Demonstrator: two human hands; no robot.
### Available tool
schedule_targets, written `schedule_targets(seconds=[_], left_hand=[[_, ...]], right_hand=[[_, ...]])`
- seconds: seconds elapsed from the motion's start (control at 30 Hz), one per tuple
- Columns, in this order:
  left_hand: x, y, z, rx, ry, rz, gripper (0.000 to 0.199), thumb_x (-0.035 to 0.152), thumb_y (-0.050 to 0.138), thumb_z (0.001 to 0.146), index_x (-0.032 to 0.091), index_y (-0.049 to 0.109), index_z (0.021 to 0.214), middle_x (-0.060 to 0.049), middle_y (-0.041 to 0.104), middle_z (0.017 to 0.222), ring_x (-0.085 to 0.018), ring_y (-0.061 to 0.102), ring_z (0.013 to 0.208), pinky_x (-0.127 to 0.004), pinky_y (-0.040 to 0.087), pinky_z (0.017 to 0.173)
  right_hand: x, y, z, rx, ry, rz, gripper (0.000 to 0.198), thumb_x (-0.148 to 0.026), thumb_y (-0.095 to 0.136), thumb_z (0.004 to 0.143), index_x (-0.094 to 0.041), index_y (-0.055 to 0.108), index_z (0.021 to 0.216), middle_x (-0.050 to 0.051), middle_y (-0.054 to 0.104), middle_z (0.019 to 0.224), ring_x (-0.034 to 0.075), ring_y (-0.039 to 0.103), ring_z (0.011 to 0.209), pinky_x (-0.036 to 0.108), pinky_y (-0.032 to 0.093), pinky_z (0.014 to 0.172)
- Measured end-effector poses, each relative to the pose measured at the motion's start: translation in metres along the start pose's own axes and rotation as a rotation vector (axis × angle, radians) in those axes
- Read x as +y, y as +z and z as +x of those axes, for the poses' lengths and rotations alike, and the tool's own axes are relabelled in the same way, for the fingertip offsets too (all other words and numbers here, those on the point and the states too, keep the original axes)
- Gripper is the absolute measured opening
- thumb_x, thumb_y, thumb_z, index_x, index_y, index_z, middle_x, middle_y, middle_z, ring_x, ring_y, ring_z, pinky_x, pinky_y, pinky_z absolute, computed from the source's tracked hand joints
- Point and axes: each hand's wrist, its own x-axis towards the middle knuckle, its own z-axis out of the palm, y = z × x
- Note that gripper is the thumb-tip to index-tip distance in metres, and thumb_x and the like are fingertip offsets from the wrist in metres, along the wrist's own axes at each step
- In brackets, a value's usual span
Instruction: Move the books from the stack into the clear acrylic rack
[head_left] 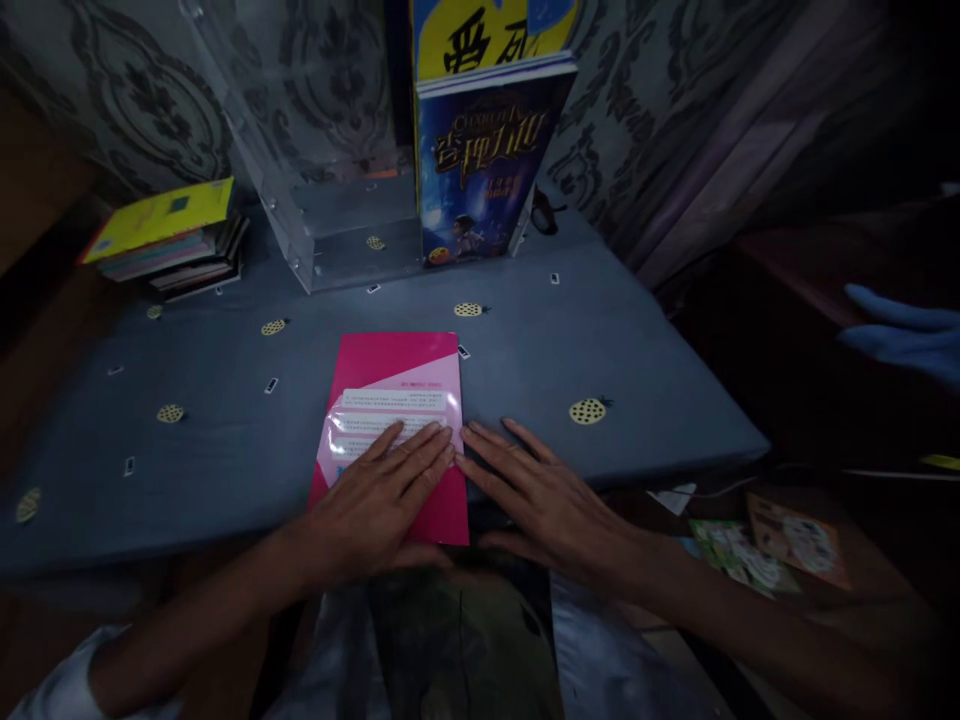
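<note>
I have the left grip flat, fingers outstretched, on the glossy pink paperback at the near edge of the counter, the right grip spread beside it, neither clasping anything; I'd judge it light, bendy, slick, best pinched along its sides.

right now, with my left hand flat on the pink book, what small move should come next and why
Perhaps grip the pink book by its right edge with your right hand: it lies beside that edge, while your left hand rests across the cover.
</note>
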Motion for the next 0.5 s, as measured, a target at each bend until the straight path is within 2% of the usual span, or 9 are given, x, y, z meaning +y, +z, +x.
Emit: schedule_targets(seconds=[0.07,0.2,0.27,0.37,0.5], left_hand=[[0.004,0.002,-0.008,-0.030,-0.005,0.033,0.090,0.066,0.048,0.095,0.004,0.024,0.157,-0.021,0.031,0.162,-0.029,0.020,0.155,-0.049,0.017,0.127],[0.008,0.007,-0.024,-0.004,-0.058,0.149,0.059,0.028,0.044,0.102,0.007,0.030,0.155,-0.017,0.035,0.161,-0.028,0.026,0.154,-0.049,0.018,0.126],[0.008,0.007,-0.032,0.030,-0.081,0.197,0.053,0.016,0.039,0.100,0.007,0.036,0.152,-0.016,0.041,0.159,-0.028,0.033,0.151,-0.050,0.023,0.124],[0.006,-0.001,-0.045,0.041,-0.112,0.222,0.051,0.012,0.039,0.099,0.010,0.042,0.150,-0.014,0.047,0.155,-0.028,0.040,0.147,-0.048,0.034,0.120],[-0.004,-0.030,-0.062,0.048,-0.171,0.159,0.053,0.013,0.044,0.096,0.017,0.045,0.149,-0.011,0.054,0.150,-0.026,0.048,0.142,-0.046,0.044,0.114]], right_hand=[[-0.003,0.004,0.002,0.049,0.005,-0.013,0.060,-0.022,0.058,0.097,-0.011,0.039,0.152,0.023,0.050,0.151,0.031,0.041,0.146,0.059,0.039,0.116],[-0.006,0.011,0.010,0.180,0.006,-0.020,0.038,-0.016,0.052,0.098,-0.013,0.060,0.135,0.022,0.059,0.143,0.030,0.053,0.137,0.054,0.049,0.110],[-0.006,0.012,0.014,0.218,-0.011,0.003,0.033,-0.016,0.052,0.098,-0.018,0.066,0.128,0.018,0.066,0.135,0.029,0.058,0.132,0.051,0.054,0.105],[-0.003,0.007,0.021,0.228,-0.043,0.042,0.030,-0.019,0.054,0.099,-0.022,0.069,0.126,0.013,0.073,0.125,0.027,0.063,0.127,0.047,0.059,0.098],[0.005,-0.011,0.032,0.288,-0.130,0.110,0.028,-0.019,0.053,0.101,-0.019,0.069,0.125,0.011,0.076,0.119,0.023,0.067,0.121,0.038,0.060,0.098]])
